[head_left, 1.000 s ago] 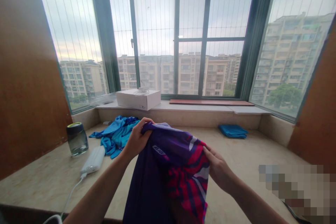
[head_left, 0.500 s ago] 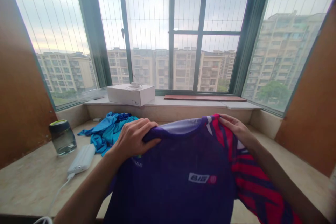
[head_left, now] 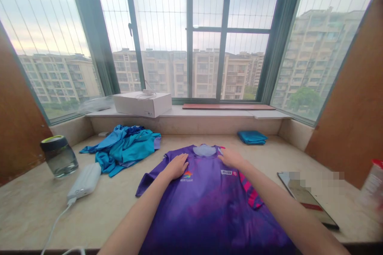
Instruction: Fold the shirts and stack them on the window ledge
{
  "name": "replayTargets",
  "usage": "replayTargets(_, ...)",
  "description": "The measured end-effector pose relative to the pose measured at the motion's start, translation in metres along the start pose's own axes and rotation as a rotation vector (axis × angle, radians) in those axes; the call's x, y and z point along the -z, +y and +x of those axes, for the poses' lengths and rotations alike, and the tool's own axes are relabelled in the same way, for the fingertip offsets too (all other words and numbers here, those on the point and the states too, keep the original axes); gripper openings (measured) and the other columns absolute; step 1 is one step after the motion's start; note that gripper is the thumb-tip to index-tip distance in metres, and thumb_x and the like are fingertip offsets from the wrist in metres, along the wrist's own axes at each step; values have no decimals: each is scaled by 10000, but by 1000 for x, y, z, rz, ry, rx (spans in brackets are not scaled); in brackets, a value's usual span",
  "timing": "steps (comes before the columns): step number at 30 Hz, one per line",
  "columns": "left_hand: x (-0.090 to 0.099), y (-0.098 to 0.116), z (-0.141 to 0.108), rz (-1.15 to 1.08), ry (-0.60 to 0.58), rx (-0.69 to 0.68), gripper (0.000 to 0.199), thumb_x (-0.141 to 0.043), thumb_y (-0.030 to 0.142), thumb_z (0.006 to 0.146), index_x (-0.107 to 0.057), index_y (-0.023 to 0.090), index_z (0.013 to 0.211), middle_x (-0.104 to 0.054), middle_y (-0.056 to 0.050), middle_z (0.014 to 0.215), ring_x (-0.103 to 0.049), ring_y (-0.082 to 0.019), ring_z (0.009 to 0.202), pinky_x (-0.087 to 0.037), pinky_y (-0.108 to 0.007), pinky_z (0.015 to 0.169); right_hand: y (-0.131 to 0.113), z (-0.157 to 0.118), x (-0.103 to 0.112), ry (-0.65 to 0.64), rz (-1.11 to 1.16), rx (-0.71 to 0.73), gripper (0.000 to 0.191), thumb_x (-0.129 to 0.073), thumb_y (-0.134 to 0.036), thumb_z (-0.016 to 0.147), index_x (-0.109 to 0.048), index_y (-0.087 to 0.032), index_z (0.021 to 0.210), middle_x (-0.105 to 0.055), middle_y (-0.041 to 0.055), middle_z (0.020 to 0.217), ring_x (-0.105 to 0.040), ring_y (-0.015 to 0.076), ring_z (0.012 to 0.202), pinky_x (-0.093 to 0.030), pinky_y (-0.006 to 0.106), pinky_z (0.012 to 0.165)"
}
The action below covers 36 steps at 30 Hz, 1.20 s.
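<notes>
A purple short-sleeved T-shirt (head_left: 206,203) lies front side up on the counter, its collar toward the window. It has a pink-striped sleeve on the right, a small colourful logo on the left chest and a white printed label on the right chest. My left hand (head_left: 178,165) rests on the left shoulder beside the collar, fingers stretched out over the cloth. On the other side of the collar, my right hand (head_left: 231,158) touches the right shoulder, its fingers extended and slightly apart. My right forearm covers part of the striped sleeve.
Left of the shirt are crumpled blue clothes (head_left: 128,147), a water bottle (head_left: 60,157) and a white power bank (head_left: 84,181) with a cable. Folded teal cloth (head_left: 252,137) lies at back right, near a dark phone-like slab (head_left: 308,199). A white box (head_left: 142,104) stands on the sill.
The shirt has gone from being held up by its shoulders to lying flat on the counter. Both hands have come down with it, and their grip has loosened.
</notes>
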<state>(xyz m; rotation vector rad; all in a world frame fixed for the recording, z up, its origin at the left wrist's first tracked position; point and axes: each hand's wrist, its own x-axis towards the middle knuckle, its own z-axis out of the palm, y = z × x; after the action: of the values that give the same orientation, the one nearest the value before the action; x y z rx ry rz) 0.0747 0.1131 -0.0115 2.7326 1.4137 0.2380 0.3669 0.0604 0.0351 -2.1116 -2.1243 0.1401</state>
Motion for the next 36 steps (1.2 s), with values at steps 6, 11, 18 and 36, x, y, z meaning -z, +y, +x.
replayTargets(6,-5,-17,3,-51,-77,17,598,-330,462,1019,-424,150,1520,-363,-125,1615,-317,-247,1503,-254,-392,1220,10,-5,-56,-187,12,1,732,-337,-627,1000,-320,-184,1582,-241,201,1650,-209,402,1516,-223,631,1162)
replayTargets(11,11,-32,25,18,-105,107,565,-374,442,1005,-450,201,1511,-360,-113,1619,-266,-290,1520,-192,-472,1230,30,19,-58,-163,37,84,603,-202,-457,1056,-253,-210,1604,-200,74,1682,-120,194,1555,-82,417,1240)
replayTargets(18,-9,-9,35,98,-71,354,752,-354,581,969,-382,85,1534,-342,-281,1585,-311,-440,1473,-268,-599,1152,30,35,-70,-132,39,22,656,-215,-515,1038,-277,-175,1595,-185,128,1679,-132,255,1552,-95,493,1230)
replayTargets(36,-36,-60,117,43,-12,306,722,-301,612,981,-380,181,1555,-289,-172,1642,-251,-355,1517,-193,-536,1211,58,115,-76,-114,26,-26,663,-176,-566,1034,-211,-246,1614,-138,80,1695,-101,231,1557,-47,478,1241)
